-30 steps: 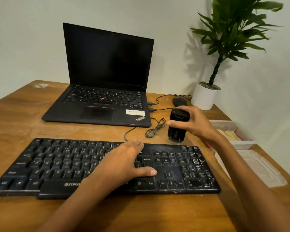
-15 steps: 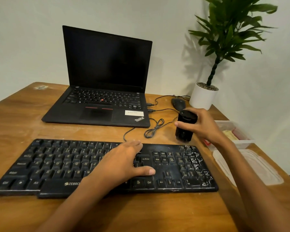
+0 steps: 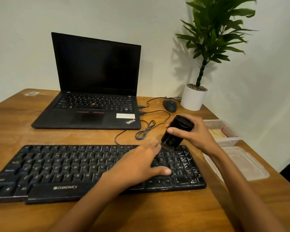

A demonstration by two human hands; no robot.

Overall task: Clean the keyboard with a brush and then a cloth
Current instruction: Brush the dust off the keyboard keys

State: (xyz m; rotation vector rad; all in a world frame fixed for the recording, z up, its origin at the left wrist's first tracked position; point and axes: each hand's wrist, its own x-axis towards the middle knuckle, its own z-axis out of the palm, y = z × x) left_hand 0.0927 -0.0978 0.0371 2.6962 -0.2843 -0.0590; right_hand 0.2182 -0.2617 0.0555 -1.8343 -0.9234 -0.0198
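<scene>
Wooden desk, with a black laptop open at the back and the black keyboard lying flat up front. The left hand rests flat on the keys right of the middle, fingers straight. The right hand grips a chunky black brush, tilted, with its lower end at the keyboard's back right edge. A small mouse sits behind.

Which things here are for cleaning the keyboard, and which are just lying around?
For the job: keyboard, brush gripped in the right hand, left hand resting on the keyboard.

Just lying about: laptop, mouse, potted plant, lid, plastic tub (its contents unclear).
</scene>
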